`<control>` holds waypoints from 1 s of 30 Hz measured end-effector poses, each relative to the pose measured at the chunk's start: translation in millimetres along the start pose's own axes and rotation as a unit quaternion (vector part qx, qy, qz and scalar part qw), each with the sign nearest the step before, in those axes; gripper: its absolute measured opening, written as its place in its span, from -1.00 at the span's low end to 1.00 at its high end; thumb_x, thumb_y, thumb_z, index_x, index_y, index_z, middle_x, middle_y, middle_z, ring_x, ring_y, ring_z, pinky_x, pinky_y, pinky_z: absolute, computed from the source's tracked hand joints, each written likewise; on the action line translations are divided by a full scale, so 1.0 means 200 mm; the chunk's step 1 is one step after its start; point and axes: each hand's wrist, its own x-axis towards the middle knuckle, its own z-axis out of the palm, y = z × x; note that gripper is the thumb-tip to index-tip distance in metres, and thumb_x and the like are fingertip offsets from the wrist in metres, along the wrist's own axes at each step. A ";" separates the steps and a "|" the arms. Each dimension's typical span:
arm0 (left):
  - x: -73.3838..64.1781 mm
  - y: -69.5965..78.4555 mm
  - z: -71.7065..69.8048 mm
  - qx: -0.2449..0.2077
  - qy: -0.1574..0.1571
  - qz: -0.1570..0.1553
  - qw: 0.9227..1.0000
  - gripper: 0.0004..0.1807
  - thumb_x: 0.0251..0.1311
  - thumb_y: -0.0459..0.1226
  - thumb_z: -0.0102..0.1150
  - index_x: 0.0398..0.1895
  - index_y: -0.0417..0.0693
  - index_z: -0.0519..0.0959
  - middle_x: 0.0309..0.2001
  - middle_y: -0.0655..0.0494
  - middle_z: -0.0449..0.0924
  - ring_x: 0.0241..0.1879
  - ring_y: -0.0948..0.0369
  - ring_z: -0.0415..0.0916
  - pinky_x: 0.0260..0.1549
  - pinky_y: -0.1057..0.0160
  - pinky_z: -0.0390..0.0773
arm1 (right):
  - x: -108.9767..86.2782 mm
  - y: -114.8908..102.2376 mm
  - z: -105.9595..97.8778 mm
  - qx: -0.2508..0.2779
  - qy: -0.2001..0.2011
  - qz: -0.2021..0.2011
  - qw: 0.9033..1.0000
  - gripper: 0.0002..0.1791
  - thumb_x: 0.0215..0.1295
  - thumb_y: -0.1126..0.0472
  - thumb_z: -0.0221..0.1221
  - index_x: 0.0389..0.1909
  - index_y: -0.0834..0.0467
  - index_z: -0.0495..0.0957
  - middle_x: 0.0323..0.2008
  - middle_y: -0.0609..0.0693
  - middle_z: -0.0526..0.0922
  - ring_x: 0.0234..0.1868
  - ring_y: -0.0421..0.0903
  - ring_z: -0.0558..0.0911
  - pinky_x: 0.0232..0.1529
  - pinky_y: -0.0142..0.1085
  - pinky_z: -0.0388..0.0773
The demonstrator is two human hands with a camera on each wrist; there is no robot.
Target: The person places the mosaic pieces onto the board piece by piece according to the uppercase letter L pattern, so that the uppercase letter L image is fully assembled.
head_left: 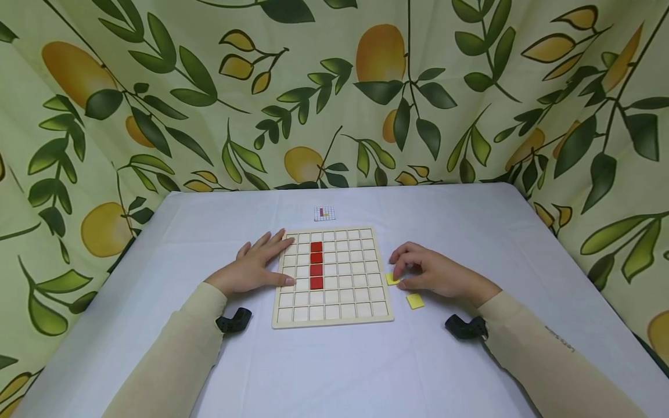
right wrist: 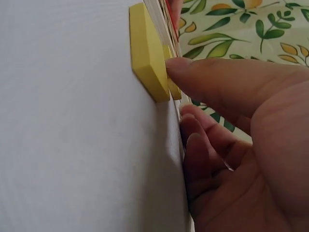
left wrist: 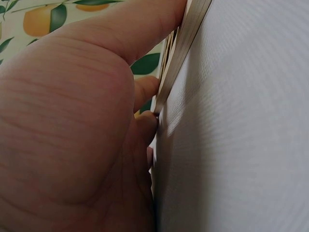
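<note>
A square wooden grid board (head_left: pixel 333 323) lies on the table, with a column of several red tiles (head_left: pixel 316 269) in its cells. My left hand (head_left: pixel 253 267) rests on the board's left edge, fingers spread and thumb on the frame. In the left wrist view, the thumb presses against the board's side (left wrist: pixel 186 43). Beside the board's right edge, my right hand (head_left: pixel 436 271) pinches a yellow tile (head_left: pixel 391 280) between thumb and fingers, which partly hide it. A second yellow tile (head_left: pixel 415 301) lies apart, nearer to me; the right wrist view shows this second tile (right wrist: pixel 145 53) up close.
A small printed grid card (head_left: pixel 324 213) with red and yellow marks lies behind the board. White cloth (head_left: pixel 334 371) covers the table. A curtain with a fruit and leaf pattern (head_left: pixel 334 104) hangs behind and at both sides.
</note>
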 end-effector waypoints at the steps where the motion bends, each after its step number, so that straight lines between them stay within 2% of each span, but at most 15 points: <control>1: 0.00 0.00 0.00 0.000 0.001 0.000 1.000 0.28 0.07 0.44 0.46 0.80 0.24 0.12 0.79 0.14 -0.22 0.73 -0.04 -0.48 0.55 -0.29 -0.51 | 0.00 0.00 0.00 -0.001 0.003 -0.002 1.000 -0.82 0.35 0.25 0.52 -0.15 0.00 0.73 0.20 -0.03 0.53 0.28 0.05 0.47 0.36 0.08 0.40; 5: 0.00 0.00 0.00 -0.002 0.003 0.004 1.000 0.27 0.09 0.42 0.47 0.80 0.22 0.13 0.79 0.11 -0.22 0.73 -0.07 -0.47 0.55 -0.31 -0.51 | 0.01 0.00 0.01 -0.012 0.014 -0.003 1.000 -0.77 0.33 0.24 0.55 -0.06 0.00 0.77 0.13 -0.07 0.56 0.25 0.02 0.49 0.34 0.04 0.44; 11: 0.00 0.00 0.00 -0.005 0.004 0.004 1.000 0.26 0.09 0.40 0.48 0.79 0.21 0.15 0.79 0.09 -0.21 0.73 -0.08 -0.47 0.55 -0.31 -0.51 | 0.01 -0.01 0.02 -0.025 0.019 -0.002 0.999 -0.80 0.33 0.31 0.53 -0.14 0.01 0.76 0.10 -0.07 0.58 0.21 0.02 0.52 0.28 -0.04 0.49; 14: 0.00 0.00 0.00 -0.006 0.005 0.005 1.000 0.26 0.09 0.41 0.48 0.79 0.21 0.15 0.79 0.10 -0.20 0.73 -0.08 -0.46 0.55 -0.30 -0.50 | 0.01 -0.02 0.03 -0.014 0.020 -0.008 1.000 -0.76 0.32 0.36 0.52 -0.11 0.04 0.72 0.03 -0.09 0.64 0.12 0.00 0.57 0.21 -0.15 0.52; 18: 0.00 0.00 0.01 -0.005 0.001 0.003 1.000 0.27 0.08 0.43 0.46 0.79 0.22 0.14 0.79 0.11 -0.22 0.73 -0.07 -0.47 0.55 -0.30 -0.50 | 0.00 -0.03 0.04 -0.003 0.025 0.002 1.000 -0.79 0.36 0.38 0.47 -0.11 0.06 0.72 -0.10 -0.08 0.69 -0.04 0.01 0.60 0.02 -0.25 0.56; 24: 0.00 -0.01 0.01 -0.008 0.002 0.002 1.000 0.26 0.08 0.42 0.48 0.79 0.23 0.14 0.79 0.11 -0.21 0.73 -0.07 -0.47 0.55 -0.30 -0.51 | 0.01 -0.04 0.04 0.006 0.052 0.017 0.998 -0.84 0.43 0.40 0.39 -0.16 0.06 0.74 -0.22 -0.06 0.70 -0.14 0.03 0.62 -0.15 -0.27 0.60; 30: 0.00 -0.01 0.01 -0.009 0.009 0.007 1.000 0.24 0.10 0.37 0.50 0.78 0.20 0.17 0.79 0.08 -0.19 0.73 -0.11 -0.44 0.55 -0.33 -0.49 | 0.01 -0.09 0.04 0.013 0.073 0.005 0.997 -0.85 0.44 0.40 0.39 -0.14 0.09 0.73 -0.20 -0.06 0.72 -0.15 0.03 0.63 -0.14 -0.27 0.61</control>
